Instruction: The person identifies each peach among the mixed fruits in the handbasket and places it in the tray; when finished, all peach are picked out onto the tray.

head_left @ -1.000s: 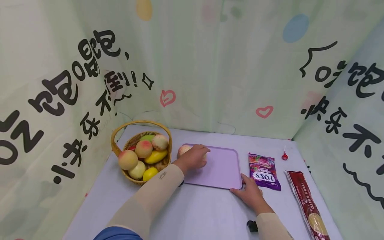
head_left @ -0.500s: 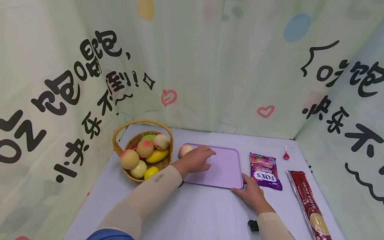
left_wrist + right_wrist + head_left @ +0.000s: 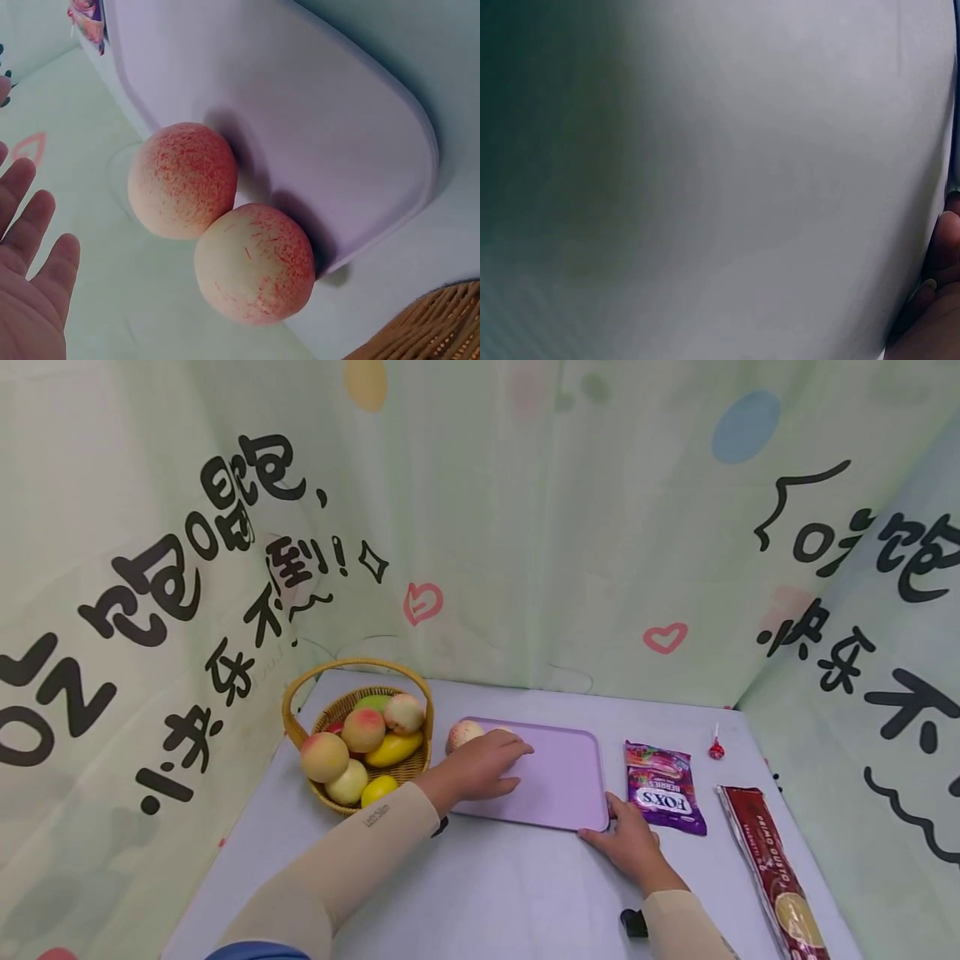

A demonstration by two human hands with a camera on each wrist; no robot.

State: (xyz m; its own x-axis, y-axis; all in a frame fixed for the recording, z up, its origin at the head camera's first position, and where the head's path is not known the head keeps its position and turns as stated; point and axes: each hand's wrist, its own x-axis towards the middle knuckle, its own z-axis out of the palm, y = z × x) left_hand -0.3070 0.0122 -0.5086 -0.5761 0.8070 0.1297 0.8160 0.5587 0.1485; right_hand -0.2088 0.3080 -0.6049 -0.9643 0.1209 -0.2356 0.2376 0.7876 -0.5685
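My left hand (image 3: 483,766) hovers over the left part of a purple tray (image 3: 558,777), fingers spread and holding nothing. Two pale peaches with red speckles, a nearer one (image 3: 255,262) and another one (image 3: 182,180), sit side by side along the tray's edge in the left wrist view. From the head, one peach (image 3: 462,735) shows at the far left corner; the other is mostly hidden behind the left hand. At the tray's near right corner my right hand (image 3: 628,843) grips the rim between thumb and fingers. Its curled fingers (image 3: 946,240) barely enter the right wrist view.
Left of the tray stands a wicker basket (image 3: 294,727) of fruit, with peaches, a yellow mango-like fruit (image 3: 393,749) and a lemon (image 3: 378,789). To the right lie a purple Fox's candy bag (image 3: 665,789), a red lollipop (image 3: 716,748) and a long red spaghetti pack (image 3: 772,868).
My left hand has come off the peach at the tray's left side; its fingers have straightened and it has drawn back slightly. The right hand stays at the tray corner.
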